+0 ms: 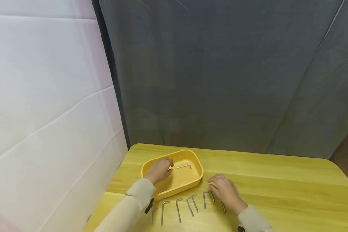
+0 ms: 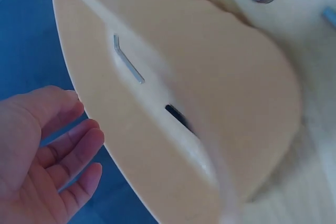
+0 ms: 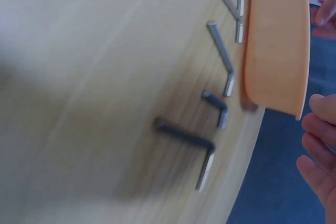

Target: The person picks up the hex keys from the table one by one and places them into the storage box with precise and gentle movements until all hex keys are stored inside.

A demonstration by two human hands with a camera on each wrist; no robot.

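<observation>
Nearest to me, along the front edge of the table (image 1: 278, 180), I see a row of hex keys (image 1: 178, 209) lying flat on the wood, each an L-shaped metal bar, spaced apart from one another. In the right wrist view the same keys run in a line beside the yellow tray's rim, two darker ones closest to the lens and paler ones farther up; that view is blurred, so I cannot count them surely.

My right hand (image 1: 227, 192) rests palm down at the right end of that row, fingers loosely bent over the table and holding nothing that I can make out. One key (image 1: 206, 198) lies just beside its fingertips, and another pokes out from under the heel of the hand; whether the fingers touch either I cannot tell.

A little farther, my left hand (image 1: 159, 170) hangs over the near left part of the yellow tray (image 1: 198, 167), fingers relaxed and slightly curled, gripping nothing. The left wrist view shows the palm open, with the fingers (image 2: 79, 153) spread clear of the tray's wall.

Inside the tray lies a single hex key (image 1: 184, 166), flat on the floor, just beyond the left hand's fingertips and apart from them.

Behind the table hangs a dark grey curtain (image 1: 235, 74), with a white padded panel (image 1: 46, 96) to its left.
</observation>
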